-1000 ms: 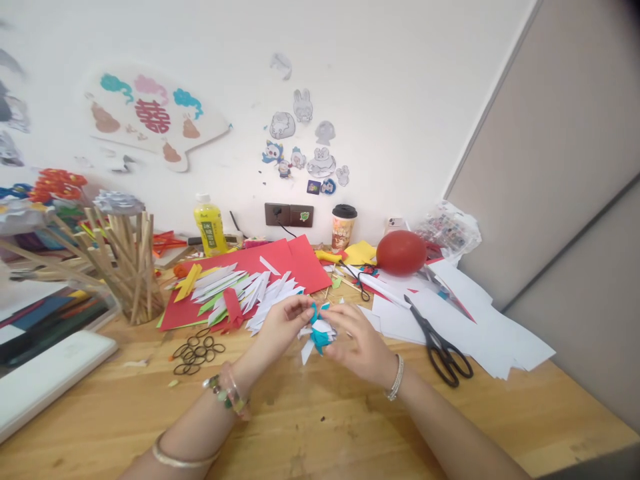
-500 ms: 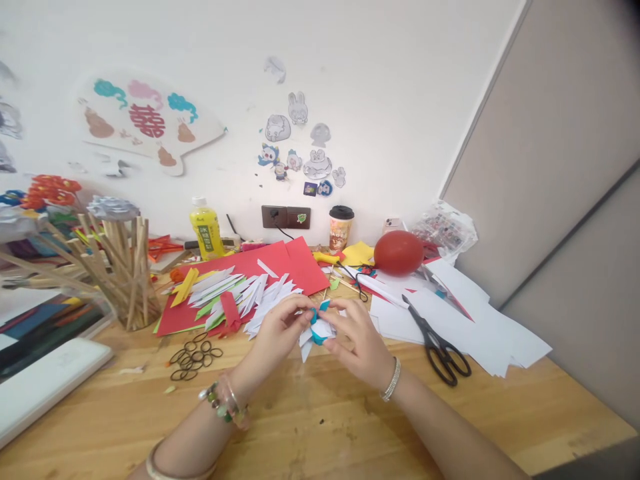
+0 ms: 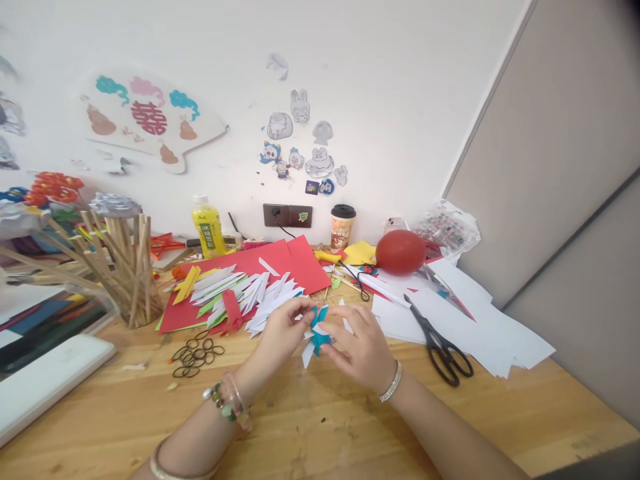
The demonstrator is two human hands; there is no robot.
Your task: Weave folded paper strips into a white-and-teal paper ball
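Observation:
Between my hands, above the front middle of the table, is a folded paper piece (image 3: 320, 340) in blue and white, with pointed flaps sticking out. My left hand (image 3: 287, 327) pinches its left upper side between thumb and fingers. From the right, my right hand (image 3: 363, 340) grips the piece, its thumb below and its fingers curled over the upper flaps. Part of the paper is hidden behind the fingers. Just behind my left hand lies a pile of white paper strips (image 3: 273, 300), with a few green, red and yellow ones.
Black scissors (image 3: 435, 343) lie on white paper sheets (image 3: 480, 320) to the right. A red balloon (image 3: 400, 252), a lidded cup (image 3: 343, 227) and a yellow bottle (image 3: 207, 227) stand along the wall. Black rubber bands (image 3: 197, 353) and wooden sticks (image 3: 125, 273) are at left.
The blue and white paper piece has turned between my fingers, showing more of its blue side. Both hands keep their hold in nearly the same place. The view has shifted slightly.

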